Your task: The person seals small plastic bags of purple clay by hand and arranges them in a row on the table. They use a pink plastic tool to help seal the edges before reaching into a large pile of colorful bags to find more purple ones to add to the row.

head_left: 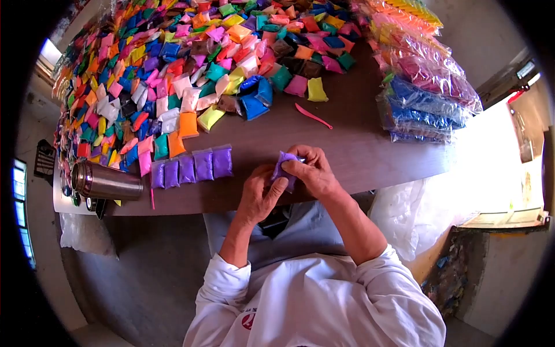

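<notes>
Between my two hands is a small purple packet (pixel 285 163), held just over the table's near edge. My left hand (pixel 262 194) grips its lower left side, thumb pressed on the front. From the upper right, my right hand (pixel 310 169) pinches the packet with the thumb across its face. Left of my hands, a row of several purple packets (pixel 203 165) lies side by side on the table. Part of the held packet is hidden behind my fingers.
A large heap of colourful packets (pixel 173 81) covers the table's far left. Stacked bagged packets (pixel 425 104) stand at the right. A pink plastic knife (pixel 313 116) lies mid-table. At the left edge are a metal flask (pixel 110 181) on its side and a thin pink stick (pixel 152 198).
</notes>
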